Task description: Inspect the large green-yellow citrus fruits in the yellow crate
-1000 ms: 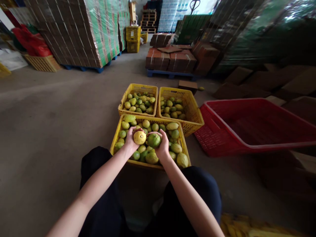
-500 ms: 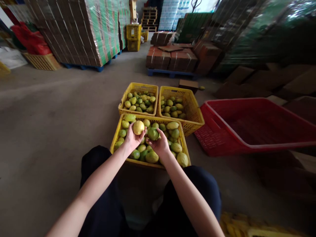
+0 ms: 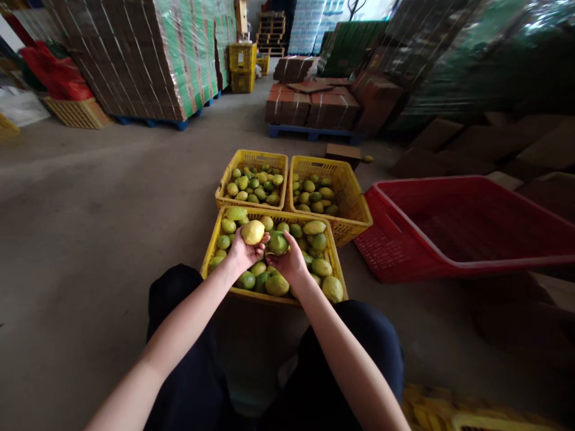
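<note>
My left hand [image 3: 242, 251] is closed round a yellow citrus fruit [image 3: 253, 231], held above the near yellow crate [image 3: 335, 263]. My right hand [image 3: 290, 261] grips a green citrus fruit [image 3: 277, 242] right beside it. The crate under both hands is heaped with several green and yellowish fruits. Behind it stand two more yellow crates side by side, the left one [image 3: 224, 179] and the right one [image 3: 354, 203], each partly filled with the same fruit. My knees in dark trousers frame the near crate.
A big red crate [image 3: 404, 263] lies tilted to the right. Wrapped pallets of cardboard [image 3: 148, 60] stand back left, brown boxes on a blue pallet [image 3: 309, 108] behind the crates. Bare concrete floor spreads to the left. Yellow fruit shows at the bottom right edge [image 3: 431, 413].
Both hands have turned and lifted slightly forward over the near crate, still holding the yellow and the green fruit; the hands are now closer together.
</note>
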The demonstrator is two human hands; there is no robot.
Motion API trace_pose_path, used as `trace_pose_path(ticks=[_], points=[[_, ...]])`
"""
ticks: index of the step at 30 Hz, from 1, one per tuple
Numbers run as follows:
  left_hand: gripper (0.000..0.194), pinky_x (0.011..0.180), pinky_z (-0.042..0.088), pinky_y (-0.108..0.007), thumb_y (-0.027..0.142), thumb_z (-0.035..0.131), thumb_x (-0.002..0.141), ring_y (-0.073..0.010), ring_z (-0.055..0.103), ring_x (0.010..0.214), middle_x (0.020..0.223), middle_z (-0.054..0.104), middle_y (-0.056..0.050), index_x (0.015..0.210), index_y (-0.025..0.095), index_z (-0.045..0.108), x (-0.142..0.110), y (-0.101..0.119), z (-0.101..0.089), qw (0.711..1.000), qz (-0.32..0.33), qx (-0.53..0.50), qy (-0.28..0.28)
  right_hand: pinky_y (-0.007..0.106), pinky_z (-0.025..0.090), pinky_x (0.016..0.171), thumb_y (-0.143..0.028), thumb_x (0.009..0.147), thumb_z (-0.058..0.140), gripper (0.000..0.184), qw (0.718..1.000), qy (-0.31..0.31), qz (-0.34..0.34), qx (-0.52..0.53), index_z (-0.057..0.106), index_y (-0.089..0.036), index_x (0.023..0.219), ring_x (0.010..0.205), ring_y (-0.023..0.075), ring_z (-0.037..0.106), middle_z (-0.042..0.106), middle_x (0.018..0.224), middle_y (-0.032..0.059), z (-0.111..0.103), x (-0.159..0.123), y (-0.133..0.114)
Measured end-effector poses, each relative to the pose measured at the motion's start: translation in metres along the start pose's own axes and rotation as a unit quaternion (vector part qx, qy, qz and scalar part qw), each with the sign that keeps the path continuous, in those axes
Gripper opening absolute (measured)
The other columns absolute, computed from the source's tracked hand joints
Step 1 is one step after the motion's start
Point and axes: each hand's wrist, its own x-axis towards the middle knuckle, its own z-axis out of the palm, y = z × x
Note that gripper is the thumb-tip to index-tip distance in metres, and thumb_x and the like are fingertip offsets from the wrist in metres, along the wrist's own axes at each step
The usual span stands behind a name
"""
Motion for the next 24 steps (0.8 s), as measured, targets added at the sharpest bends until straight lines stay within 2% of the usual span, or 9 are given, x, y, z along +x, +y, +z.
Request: trace_pose_path(ticks=[5, 8, 11, 13, 15, 18, 21, 24], points=[[0.043, 0.042, 0.037, -0.024, 0.048, 0.047, 0.097, -0.0132, 0.045, 0.045, 0.060, 0.060, -0.005, 0.097, 0.015, 0.073, 0.003, 0.000, -0.003, 0.999, -0.012, 0.030, -0.010, 0.027, 0.050, 0.041, -0.059, 0.093, 0.060, 0.042, 0.999, -0.030, -0.022, -0.030, 0.067, -0.021, 0.076, 0.044, 0.0170, 0.060, 0.066, 0.057, 0.0036, -0.004, 0.005, 0.002], [0.046, 0.040, 0.037, -0.022, 0.051, 0.047, 0.100, -0.0119, 0.044, 0.044, 0.059, 0.057, -0.003, 0.095, 0.013, 0.072, 0.002, 0.001, 0.000, 1.000, -0.008, 0.026, -0.017, 0.027, 0.050, 0.040, -0.057, 0.090, 0.066, 0.037, 0.998, -0.022, -0.046, -0.039, 0.065, -0.022, 0.079, 0.044, 0.0169, 0.060, 0.065, 0.058, 0.0021, -0.002, 0.006, 0.003], [0.044, 0.044, 0.043, -0.021, 0.049, 0.050, 0.103, -0.0115, 0.051, 0.050, 0.064, 0.063, -0.005, 0.092, 0.012, 0.070, 0.000, 0.003, 0.005, 0.997, 0.055, 0.046, -0.022, 0.029, 0.054, 0.043, -0.052, 0.083, 0.075, 0.031, 0.992, -0.004, -0.110, -0.054, 0.063, -0.024, 0.084, 0.054, 0.0191, 0.064, 0.069, 0.067, 0.0018, 0.002, 0.003, 0.005], [0.032, 0.055, 0.052, -0.020, 0.043, 0.060, 0.101, -0.0130, 0.061, 0.061, 0.073, 0.069, -0.007, 0.094, 0.013, 0.069, -0.002, 0.005, 0.008, 0.988, 0.129, 0.080, -0.026, 0.031, 0.059, 0.052, -0.047, 0.077, 0.082, 0.032, 0.976, 0.015, -0.200, -0.078, 0.062, -0.026, 0.089, 0.068, 0.0208, 0.069, 0.072, 0.081, 0.0012, 0.004, -0.002, 0.003], [0.017, 0.068, 0.058, -0.022, 0.031, 0.076, 0.092, -0.0159, 0.070, 0.078, 0.088, 0.074, -0.006, 0.099, 0.017, 0.068, -0.004, 0.007, 0.008, 0.969, 0.217, 0.109, -0.034, 0.032, 0.063, 0.064, -0.042, 0.071, 0.088, 0.040, 0.942, 0.046, -0.310, -0.117, 0.062, -0.029, 0.098, 0.082, 0.0208, 0.070, 0.072, 0.095, 0.0000, 0.003, -0.008, -0.001], [0.047, 0.084, 0.060, -0.024, 0.015, 0.093, 0.067, -0.0198, 0.073, 0.105, 0.114, 0.074, -0.003, 0.104, 0.024, 0.065, -0.009, 0.008, 0.004, 0.930, 0.331, 0.153, -0.053, 0.033, 0.063, 0.077, -0.037, 0.064, 0.092, 0.057, 0.885, 0.075, -0.418, -0.190, 0.061, -0.031, 0.111, 0.090, 0.0198, 0.069, 0.071, 0.109, -0.0001, -0.002, -0.016, -0.010], [0.063, 0.093, 0.059, -0.024, 0.012, 0.099, 0.053, -0.0228, 0.068, 0.120, 0.128, 0.069, -0.004, 0.105, 0.025, 0.066, -0.013, 0.007, -0.001, 0.884, 0.399, 0.235, -0.069, 0.037, 0.061, 0.085, -0.037, 0.061, 0.092, 0.063, 0.858, 0.078, -0.448, -0.241, 0.062, -0.030, 0.116, 0.095, 0.0213, 0.069, 0.069, 0.115, 0.0014, -0.006, -0.019, -0.016], [0.063, 0.104, 0.054, -0.027, 0.009, 0.098, 0.052, -0.0243, 0.064, 0.127, 0.127, 0.070, -0.006, 0.106, 0.026, 0.071, -0.017, 0.005, -0.003, 0.844, 0.433, 0.307, -0.078, 0.039, 0.060, 0.090, -0.038, 0.060, 0.091, 0.064, 0.841, 0.079, -0.466, -0.261, 0.062, -0.030, 0.116, 0.102, 0.0235, 0.068, 0.069, 0.117, 0.0024, -0.008, -0.020, -0.017]])
